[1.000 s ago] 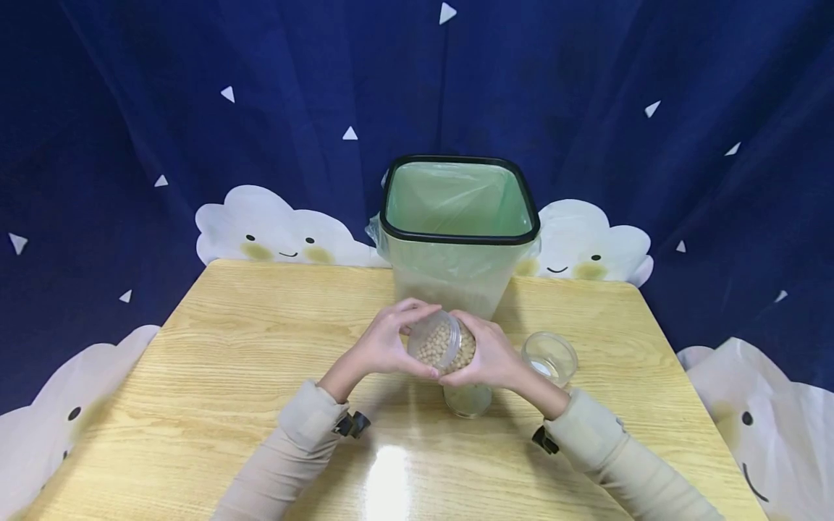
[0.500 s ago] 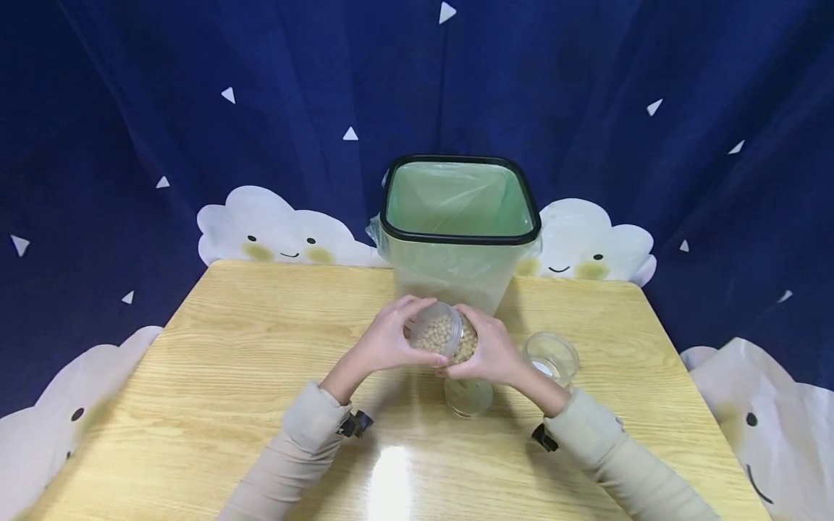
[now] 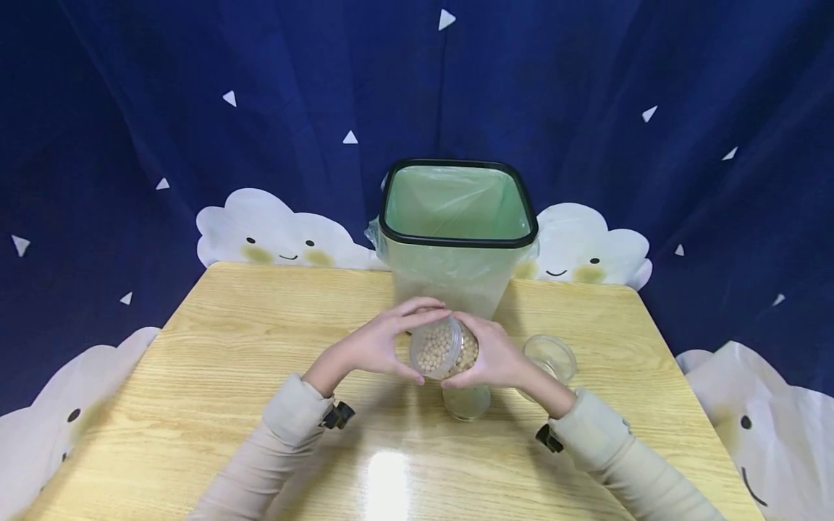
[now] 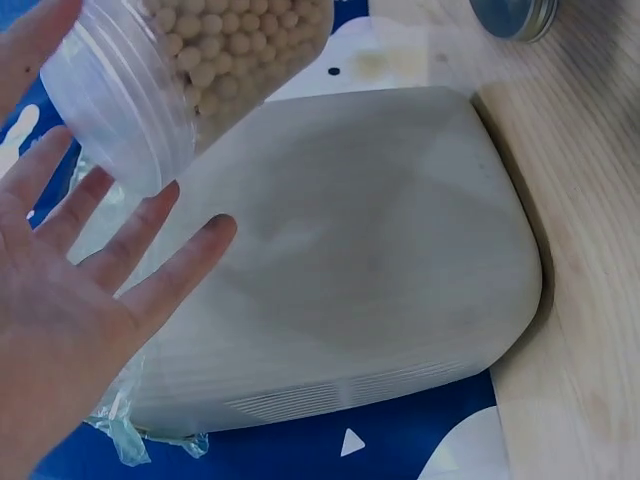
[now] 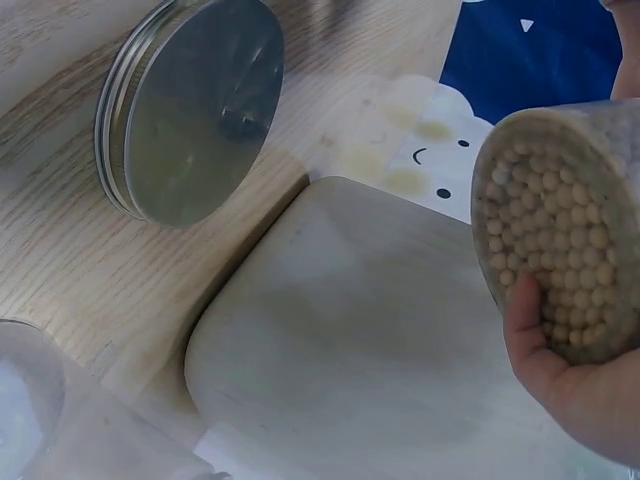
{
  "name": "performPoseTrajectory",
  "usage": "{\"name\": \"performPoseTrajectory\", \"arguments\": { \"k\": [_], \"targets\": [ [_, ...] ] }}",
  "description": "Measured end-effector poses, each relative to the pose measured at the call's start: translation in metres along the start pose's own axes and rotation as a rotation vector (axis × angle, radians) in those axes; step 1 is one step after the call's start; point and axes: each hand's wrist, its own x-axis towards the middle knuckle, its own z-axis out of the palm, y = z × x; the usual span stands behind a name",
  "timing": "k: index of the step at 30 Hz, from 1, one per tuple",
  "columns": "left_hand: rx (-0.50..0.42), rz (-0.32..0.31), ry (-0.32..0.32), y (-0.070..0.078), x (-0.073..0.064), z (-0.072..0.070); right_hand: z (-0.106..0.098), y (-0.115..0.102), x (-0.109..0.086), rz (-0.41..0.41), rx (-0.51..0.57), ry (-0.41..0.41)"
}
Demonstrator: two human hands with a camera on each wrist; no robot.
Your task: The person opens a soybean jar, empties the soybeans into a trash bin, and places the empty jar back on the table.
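Note:
A clear plastic jar [image 3: 466, 354] full of small round beige balls is held tilted above the table, its translucent lid [image 3: 433, 349] turned toward the left. My right hand [image 3: 493, 353] grips the jar's body near its base; in the right wrist view its thumb [image 5: 530, 330] presses on the jar's bottom. My left hand [image 3: 381, 344] is around the lid with its fingers loose. Seen from the left wrist, that hand [image 4: 80, 270] has its fingers spread and extended, the fingertips right by the lid's rim [image 4: 130, 110].
Behind the hands stands a pale bin [image 3: 449, 278] with a black rim and a plastic liner. A round silver-lidded item [image 5: 205, 115] sits on the table [image 3: 260, 325] just below the jar. A clear container [image 3: 550, 356] stands by the right forearm.
The left hand's fingers have loosened and spread off the lid, and the left forearm has shifted slightly left and down. The right hand keeps its grip on the jar.

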Motion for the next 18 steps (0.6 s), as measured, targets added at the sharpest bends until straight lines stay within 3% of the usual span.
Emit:
{"name": "performPoseTrajectory", "arguments": {
  "k": [3,11,14,18],
  "targets": [
    [0.038,-0.048,0.020,0.001,-0.001,0.002,0.000,-0.001,-0.001,-0.008,-0.005,0.009],
    [0.089,-0.206,0.200,0.006,0.002,0.012,0.001,-0.002,0.001,0.031,-0.008,0.057],
    [0.102,-0.224,0.208,0.007,0.003,0.014,0.001,-0.002,0.001,0.027,-0.012,0.066],
    [0.109,-0.260,0.164,0.009,0.002,0.011,0.001,-0.002,0.000,0.037,-0.005,0.059]
  ]
}}
